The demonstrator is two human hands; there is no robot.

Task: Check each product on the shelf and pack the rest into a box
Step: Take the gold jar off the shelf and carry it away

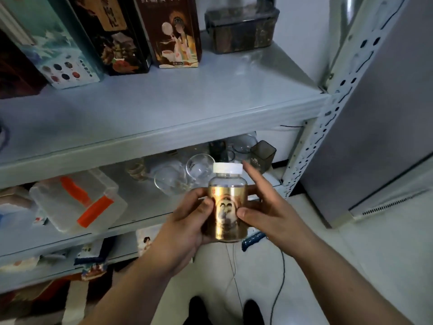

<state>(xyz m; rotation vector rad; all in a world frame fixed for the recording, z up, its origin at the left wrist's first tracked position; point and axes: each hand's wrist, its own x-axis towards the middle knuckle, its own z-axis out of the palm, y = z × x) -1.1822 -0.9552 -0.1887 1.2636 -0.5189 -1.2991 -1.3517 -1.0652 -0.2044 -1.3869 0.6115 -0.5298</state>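
I hold a clear plastic bottle (pixel 228 202) with a white cap and a gold label showing two figures, upright in front of the shelf. My left hand (pixel 185 228) wraps its left side and bottom, thumb on the label. My right hand (pixel 264 207) grips the right side with the thumb on the label and the index finger raised beside the cap. The grey metal shelf (pixel 164 134) has an upper board with three tall printed boxes (pixel 175 31) at the back and a dark transparent container (pixel 241 29) to their right.
On the lower board lie a clear plastic box with orange clips (pixel 77 200), glass cups (pixel 199 167) and a dark square cup (pixel 262 156). A grey cabinet (pixel 375 137) stands right of the perforated shelf post (pixel 311 146). Cables (pixel 278 277) run across the pale floor.
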